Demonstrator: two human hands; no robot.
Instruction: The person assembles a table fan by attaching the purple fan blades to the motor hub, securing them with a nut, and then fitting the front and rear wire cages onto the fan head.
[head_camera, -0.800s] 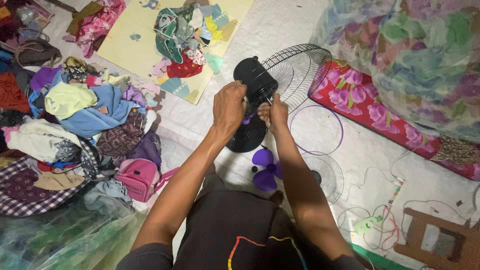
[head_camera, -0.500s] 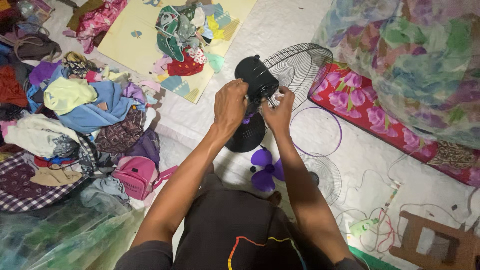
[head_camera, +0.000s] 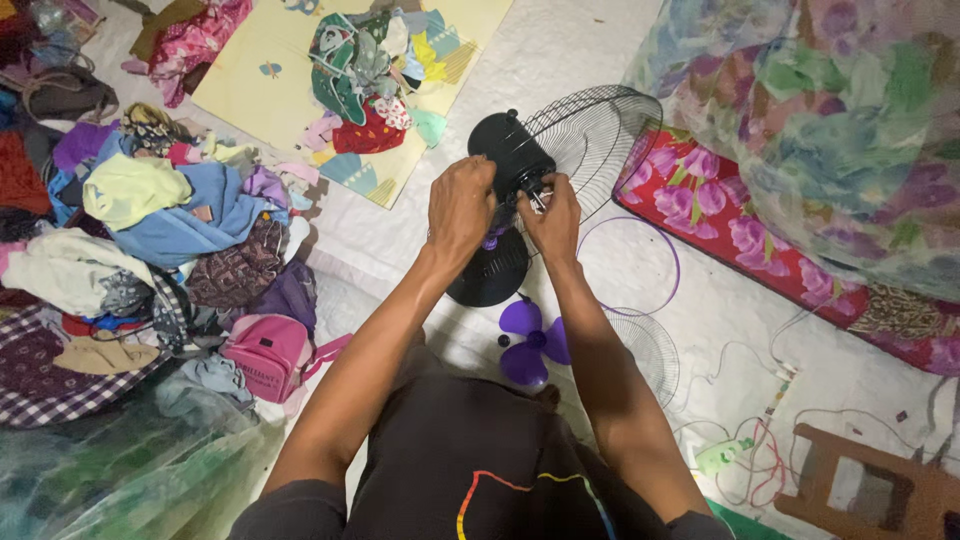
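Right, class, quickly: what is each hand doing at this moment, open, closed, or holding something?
Left hand: closed, grip on the black fan motor housing.
Right hand: fingers pinched at the motor's front shaft; what they hold cannot be told.

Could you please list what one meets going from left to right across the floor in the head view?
Pile of clothes → pink backpack → left hand → right hand → purple ring → red floral mattress → wooden stool.

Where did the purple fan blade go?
In the head view, the purple fan blade lies on the white floor covering just below the black fan base, left of the loose wire grille and close in front of the person's lap.
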